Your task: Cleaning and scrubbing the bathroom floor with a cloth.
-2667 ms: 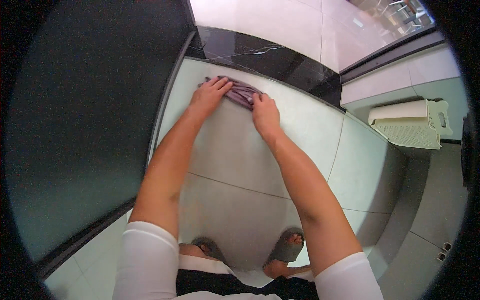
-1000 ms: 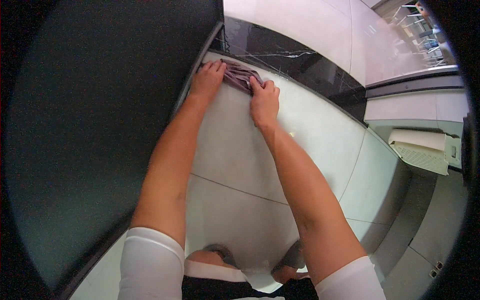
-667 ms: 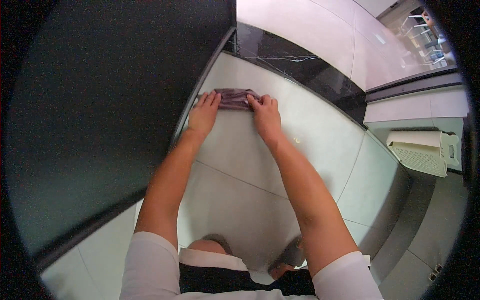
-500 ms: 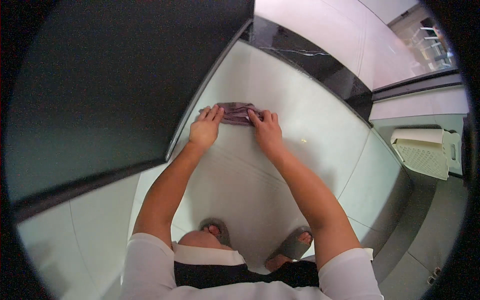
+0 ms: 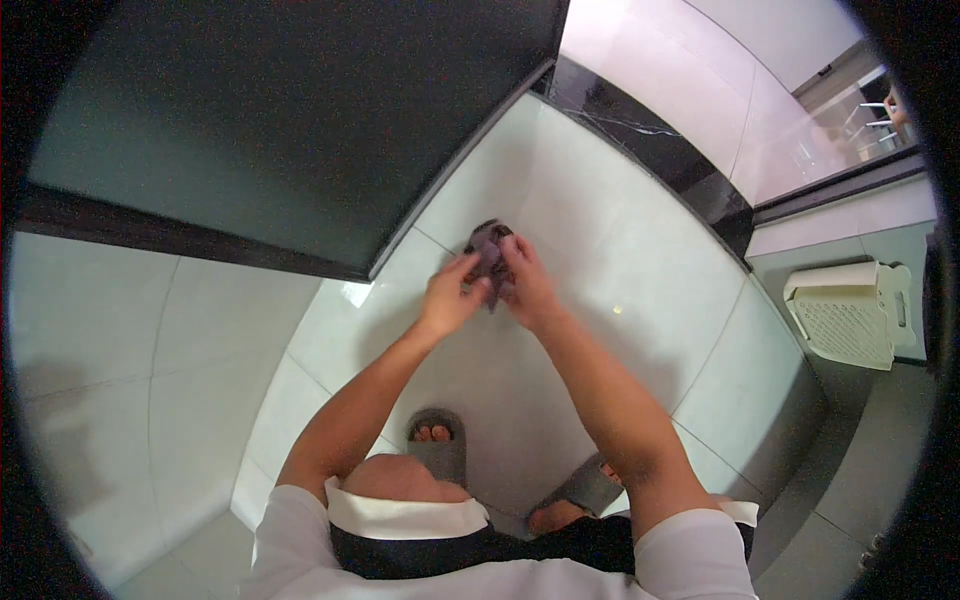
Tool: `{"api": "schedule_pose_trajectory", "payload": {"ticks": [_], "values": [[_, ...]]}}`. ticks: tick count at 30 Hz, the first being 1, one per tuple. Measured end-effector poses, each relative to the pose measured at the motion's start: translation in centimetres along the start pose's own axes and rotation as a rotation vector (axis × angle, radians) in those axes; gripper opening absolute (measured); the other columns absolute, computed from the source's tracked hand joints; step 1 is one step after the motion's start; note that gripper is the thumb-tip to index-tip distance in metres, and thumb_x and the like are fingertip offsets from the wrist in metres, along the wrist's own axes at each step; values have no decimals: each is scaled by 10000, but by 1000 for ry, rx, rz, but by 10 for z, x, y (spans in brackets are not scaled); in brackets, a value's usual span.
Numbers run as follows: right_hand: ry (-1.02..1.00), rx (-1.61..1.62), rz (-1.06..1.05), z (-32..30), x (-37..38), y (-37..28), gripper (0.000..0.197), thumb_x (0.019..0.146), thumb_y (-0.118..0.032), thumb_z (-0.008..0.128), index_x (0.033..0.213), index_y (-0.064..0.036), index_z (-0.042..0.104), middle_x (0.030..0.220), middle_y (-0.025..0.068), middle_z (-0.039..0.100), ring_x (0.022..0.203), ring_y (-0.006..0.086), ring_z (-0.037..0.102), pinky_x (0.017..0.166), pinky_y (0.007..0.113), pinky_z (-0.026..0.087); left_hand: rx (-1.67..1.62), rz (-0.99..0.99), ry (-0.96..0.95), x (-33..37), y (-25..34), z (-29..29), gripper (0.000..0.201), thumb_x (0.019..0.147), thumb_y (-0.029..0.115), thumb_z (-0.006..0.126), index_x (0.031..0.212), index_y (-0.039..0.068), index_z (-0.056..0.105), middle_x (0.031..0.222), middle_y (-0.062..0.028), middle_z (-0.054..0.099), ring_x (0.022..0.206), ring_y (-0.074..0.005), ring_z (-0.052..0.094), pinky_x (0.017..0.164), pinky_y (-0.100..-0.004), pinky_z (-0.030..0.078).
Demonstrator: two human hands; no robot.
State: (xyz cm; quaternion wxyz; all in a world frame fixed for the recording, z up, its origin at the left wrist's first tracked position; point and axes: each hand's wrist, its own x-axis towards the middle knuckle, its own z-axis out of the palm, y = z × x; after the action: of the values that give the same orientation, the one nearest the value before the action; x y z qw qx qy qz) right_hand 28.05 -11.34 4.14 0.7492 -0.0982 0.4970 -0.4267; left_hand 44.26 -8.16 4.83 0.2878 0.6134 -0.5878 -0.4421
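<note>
A dark purple-grey cloth, bunched up, is between my hands above the pale tiled floor. My right hand grips it from the right, fingers bent over its edge. On the other side, my left hand has its thumb and fingers apart, with the fingertips against the cloth or just beside it; motion blurs them a little. The cloth's lower end hangs between the two hands.
A large dark panel fills the upper left, its corner close to my left hand. A black skirting strip runs along the far wall. At right stands a cream perforated basket. My slippered feet are below, by a grey slipper.
The cloth was spread flat on the floor under both hands; now it is lifted and bunched. My hands have come closer together and nearer to me. The view has shifted slightly.
</note>
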Motion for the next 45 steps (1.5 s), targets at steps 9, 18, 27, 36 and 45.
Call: {"api": "schedule_pose_trajectory", "payload": {"ticks": [9,18,27,36,45], "values": [[-4,52,-353,19,82,-38,529,1003,-82,655,1480,-76,426,1236,108,654,1077,206,646,928,356,556,603,369,72,55,-49,-32,589,940,136,617,1502,29,478,1557,-227,452,1438,-408,428,1185,-454,372],[288,-3,-751,26,205,-100,500,1001,-19,627,1466,-41,445,1250,134,656,1080,220,652,936,341,543,881,289,86,44,-33,-29,716,927,235,665,1548,10,391,1644,-220,300,1524,-386,299,1243,-499,256],[193,-655,-707,51,249,-158,498,977,-33,656,1452,-58,510,1318,127,660,1170,240,617,1014,342,480,911,261,3,18,-43,-76,700,919,219,680,1526,-13,420,1597,-201,418,1520,-349,350,1248,-481,278],[43,-881,-1328,86,172,19,426,857,67,674,1264,-51,631,1055,88,724,905,159,675,795,319,556,995,220,83,2,-62,-93,671,838,137,672,1460,-28,482,1559,-202,459,1484,-351,407,1226,-488,332],[54,-308,-897,85,201,-94,317,925,63,647,1205,-71,580,1050,58,637,907,164,607,782,300,521,999,290,39,-25,-30,-119,691,801,63,696,1452,-37,488,1542,-192,478,1459,-344,436,1192,-409,400]]}}
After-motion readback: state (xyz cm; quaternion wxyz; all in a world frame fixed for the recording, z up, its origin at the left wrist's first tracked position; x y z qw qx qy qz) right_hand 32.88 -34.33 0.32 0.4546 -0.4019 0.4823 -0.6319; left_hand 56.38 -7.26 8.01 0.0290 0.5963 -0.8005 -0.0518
